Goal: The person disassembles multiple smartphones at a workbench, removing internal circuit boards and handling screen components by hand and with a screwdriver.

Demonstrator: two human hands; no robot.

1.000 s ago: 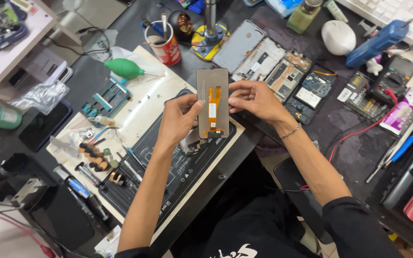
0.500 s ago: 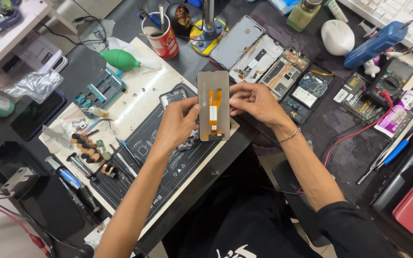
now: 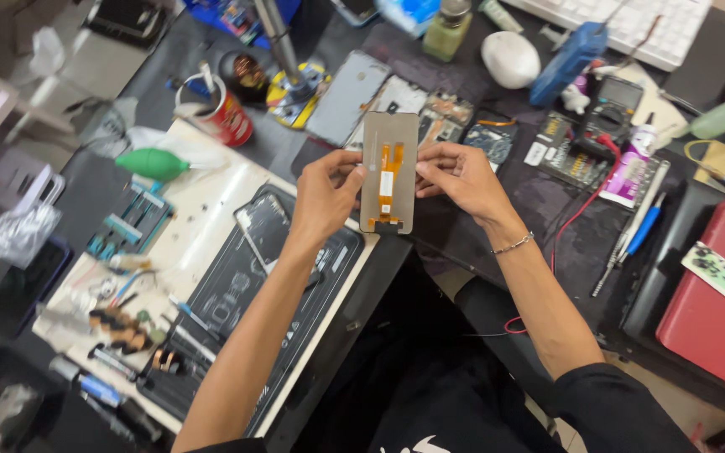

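Observation:
I hold a phone display panel (image 3: 389,172) upright in front of me, its grey back toward the camera, with an orange flex cable running down its middle. My left hand (image 3: 326,195) grips its left edge. My right hand (image 3: 457,174) grips its right edge, a thin bracelet on that wrist. Below the panel lies a black repair mat (image 3: 245,294) with a phone frame (image 3: 266,225) on it.
A red cup (image 3: 230,117) with tools, a green air blower (image 3: 154,163) and a stand base (image 3: 295,84) sit at the back. Opened phones (image 3: 354,96), a multimeter (image 3: 610,105), a white mouse (image 3: 510,59), pens (image 3: 641,231) and a red case (image 3: 715,302) lie to the right. Screwdriver bits (image 3: 119,331) lie left.
The view has shifted and the panel sits a little higher over the bench. Both hands keep the same hold on its edges.

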